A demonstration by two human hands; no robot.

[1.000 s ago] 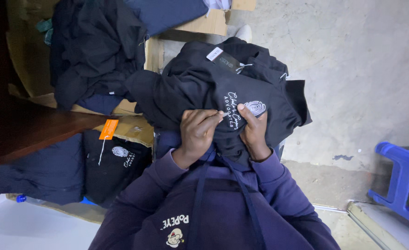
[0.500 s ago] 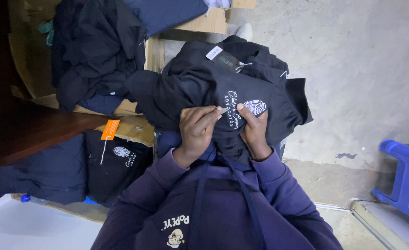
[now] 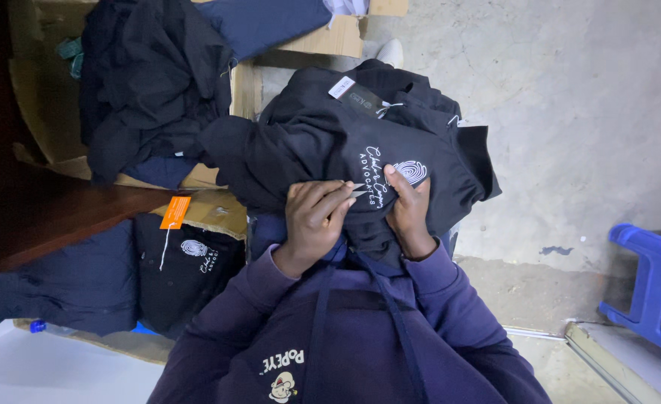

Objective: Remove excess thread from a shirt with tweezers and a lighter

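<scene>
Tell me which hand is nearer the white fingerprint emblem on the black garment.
Right. The right hand has its thumb tip at the emblem's lower edge; the left hand sits further left, beyond the white lettering, pinching a small pointed tool.

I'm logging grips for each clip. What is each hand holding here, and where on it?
Left hand pinches a small metal tool, apparently by its handle end. Right hand grips the black garment beside its white embroidery.
</scene>
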